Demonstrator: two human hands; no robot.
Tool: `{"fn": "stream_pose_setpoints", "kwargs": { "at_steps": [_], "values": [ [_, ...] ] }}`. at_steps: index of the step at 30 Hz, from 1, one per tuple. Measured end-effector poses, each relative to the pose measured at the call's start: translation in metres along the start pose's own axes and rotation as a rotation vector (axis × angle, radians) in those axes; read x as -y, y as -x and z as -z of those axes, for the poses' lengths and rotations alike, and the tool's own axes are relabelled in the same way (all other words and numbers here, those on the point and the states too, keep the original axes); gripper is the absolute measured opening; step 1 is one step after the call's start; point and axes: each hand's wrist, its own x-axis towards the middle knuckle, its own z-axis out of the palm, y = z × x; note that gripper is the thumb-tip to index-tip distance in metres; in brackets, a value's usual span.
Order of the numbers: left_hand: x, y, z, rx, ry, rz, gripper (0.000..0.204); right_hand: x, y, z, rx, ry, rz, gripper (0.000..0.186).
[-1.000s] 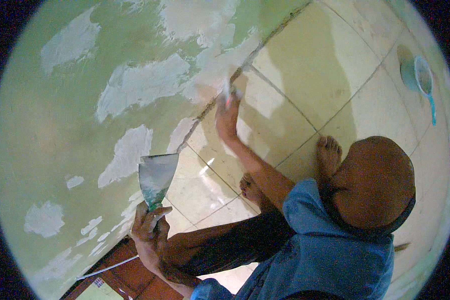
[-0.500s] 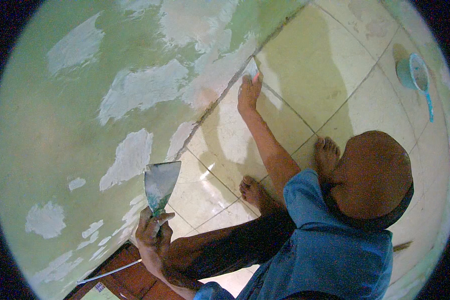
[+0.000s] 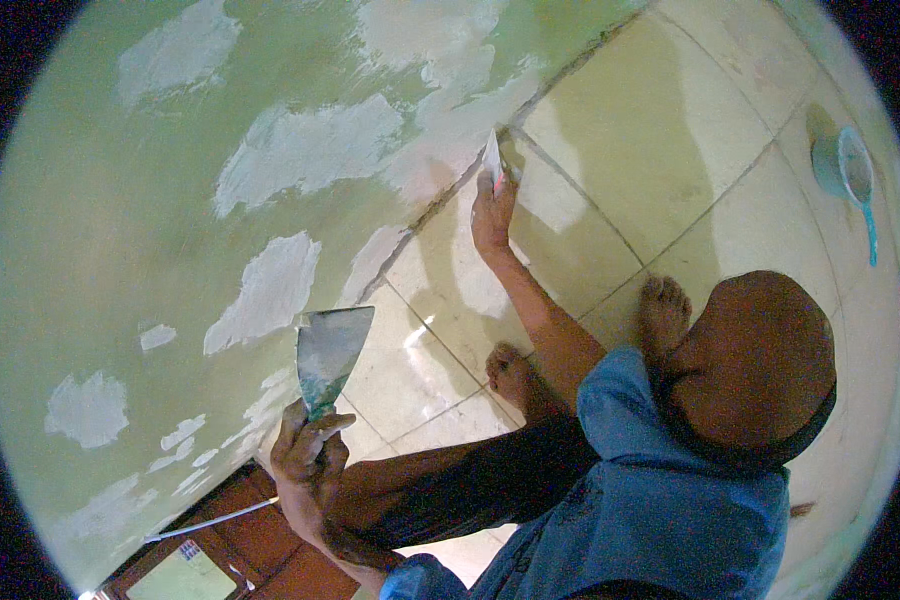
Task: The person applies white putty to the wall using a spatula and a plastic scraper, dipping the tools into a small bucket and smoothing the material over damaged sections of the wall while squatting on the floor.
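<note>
My left hand (image 3: 308, 452) is closed around the handle of a wide putty knife (image 3: 332, 345), its flat blade pointing up and smeared with white and green. Farther off, my right hand (image 3: 493, 218) is closed on a small pale scraper (image 3: 493, 160) with a reddish part by the fingers. That scraper is seen nearly edge-on, its tip by the joint where wall meets floor; I cannot tell whether it touches. The green wall (image 3: 170, 260) carries several white filler patches (image 3: 315, 150), some reaching down to the joint.
A light blue dipper (image 3: 842, 170) with a long handle stands on the tiled floor (image 3: 610, 190) at the far right. My bare feet (image 3: 663, 312) and bent knees are close to the wall. A reddish-brown surface and white cable (image 3: 215, 520) lie at lower left.
My right hand has drawn back toward me along the wall's foot, and its scraper has turned from broadside to nearly edge-on. The left hand keeps its putty knife raised. The view has shifted slightly.
</note>
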Motion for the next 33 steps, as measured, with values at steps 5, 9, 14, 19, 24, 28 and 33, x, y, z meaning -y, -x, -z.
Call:
{"fn": "stream_pose_setpoints", "kwargs": {
  "at_steps": [5, 9, 14, 19, 24, 28, 33],
  "values": [
    [-0.010, -0.004, -0.001, 0.043, 0.087, 0.048, 0.036, 0.010, 0.044, -0.047, -0.016, 0.038, 0.021, 0.041],
    [-0.002, 0.000, -0.003, 0.001, 0.152, 0.149, 0.032, 0.044, 0.117, -0.041, 0.282, 0.040, 0.141, 0.043],
    [-0.011, -0.009, -0.002, 0.049, 0.031, -0.003, 0.031, 0.007, 0.037, -0.025, -0.039, -0.470, -0.329, 0.022],
    [-0.008, -0.003, -0.001, 0.052, 0.073, 0.219, 0.033, 0.086, 0.080, -0.032, 0.199, -0.553, -0.236, 0.022],
    [0.002, 0.011, -0.003, -0.231, 0.436, 0.351, 0.038, 0.121, 0.088, 0.002, 0.421, -0.507, -0.334, 0.027],
    [-0.013, 0.001, 0.004, -0.249, 0.363, 0.250, 0.047, 0.107, 0.035, 0.025, 0.137, -0.754, -0.404, 0.027],
    [-0.004, -0.013, 0.002, 0.016, 0.212, 0.199, 0.047, 0.136, 0.012, 0.055, 0.362, -1.126, -0.463, 0.035]
  ]
}}
